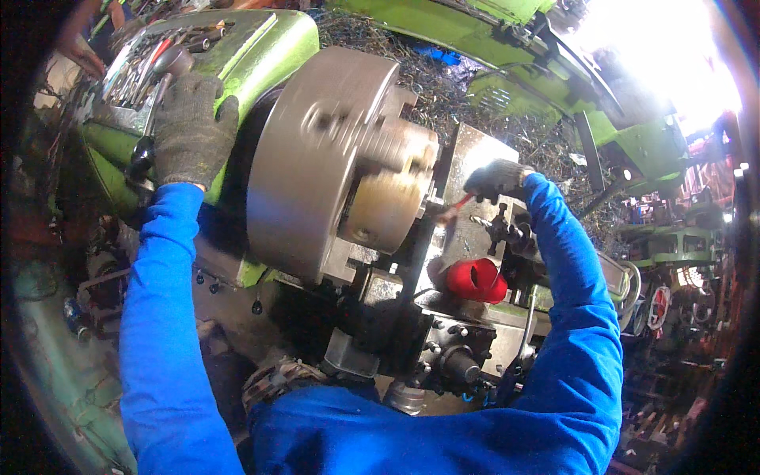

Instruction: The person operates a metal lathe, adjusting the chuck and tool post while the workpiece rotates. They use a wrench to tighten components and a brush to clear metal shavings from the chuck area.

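Note:
My left hand [194, 131], in a dark grey knit glove, lies on the green headstock of a lathe with its fingers stretched out and thumb apart. Close beside it is a black-knobbed lever [141, 154]. The large steel chuck [309, 158] grips a round metal workpiece [388, 207]; both look smeared, as if turning. Right of them, my gloved right hand [495, 180] is closed on a thin red-handled brush [459, 204], its tip close to the workpiece's face. Whether the tip touches cannot be seen. A drill bit [480, 222] points toward the workpiece below that hand.
A red cup-like container [475, 281] stands on the carriage, behind the tool post [459, 360]. Metal shavings [372, 47] heap up beyond the chuck. Loose tools [134, 71] lie atop the headstock. A handwheel [631, 293] is at the right, and bright light washes out the upper right.

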The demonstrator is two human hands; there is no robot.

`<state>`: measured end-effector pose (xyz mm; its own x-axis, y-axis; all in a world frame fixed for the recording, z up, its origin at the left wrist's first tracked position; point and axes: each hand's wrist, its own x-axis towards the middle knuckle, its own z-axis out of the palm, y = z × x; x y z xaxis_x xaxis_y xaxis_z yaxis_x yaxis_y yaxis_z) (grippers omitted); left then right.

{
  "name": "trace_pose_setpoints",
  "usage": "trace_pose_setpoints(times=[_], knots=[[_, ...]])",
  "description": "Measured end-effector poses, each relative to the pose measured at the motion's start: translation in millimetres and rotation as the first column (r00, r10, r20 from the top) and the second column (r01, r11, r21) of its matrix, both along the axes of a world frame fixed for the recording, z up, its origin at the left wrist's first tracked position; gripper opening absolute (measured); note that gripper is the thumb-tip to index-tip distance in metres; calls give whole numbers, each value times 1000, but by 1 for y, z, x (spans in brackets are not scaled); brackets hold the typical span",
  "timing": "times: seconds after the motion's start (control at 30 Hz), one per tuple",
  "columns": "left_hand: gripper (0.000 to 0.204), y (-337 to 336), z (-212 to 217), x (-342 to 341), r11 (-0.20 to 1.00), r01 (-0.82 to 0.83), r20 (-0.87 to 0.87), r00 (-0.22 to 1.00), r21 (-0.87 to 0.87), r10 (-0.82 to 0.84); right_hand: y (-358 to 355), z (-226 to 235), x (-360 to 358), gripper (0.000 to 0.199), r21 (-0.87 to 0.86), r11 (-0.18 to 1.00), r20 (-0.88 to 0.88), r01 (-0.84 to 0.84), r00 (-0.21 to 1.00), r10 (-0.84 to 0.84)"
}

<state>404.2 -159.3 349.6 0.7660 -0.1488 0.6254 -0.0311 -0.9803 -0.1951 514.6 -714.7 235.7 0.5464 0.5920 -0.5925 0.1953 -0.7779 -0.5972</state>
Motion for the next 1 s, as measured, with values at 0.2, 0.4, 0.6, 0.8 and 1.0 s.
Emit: trace_pose_setpoints(times=[0.2,0.4,0.6,0.8,1.0], knots=[[23,2,-2,-2,1000,2,39,999,22,-3,-14,28,16,27,-172,978,-111,120,984,-140],[23,-4,3,-1,999,-37,46,998,10,36,-61,-13,18,21,-209,975,-228,69,967,-117],[22,3,-2,0,1000,1,69,998,31,-3,8,9,-4,28,34,990,-93,133,987,-130],[22,-1,-1,2,1000,16,44,999,9,-17,-30,1,20,22,-369,925,-148,-91,988,38],[22,1,2,-4,1000,1,68,998,28,-3,12,7,-6,24,-44,992,-118,116,986,-121]])
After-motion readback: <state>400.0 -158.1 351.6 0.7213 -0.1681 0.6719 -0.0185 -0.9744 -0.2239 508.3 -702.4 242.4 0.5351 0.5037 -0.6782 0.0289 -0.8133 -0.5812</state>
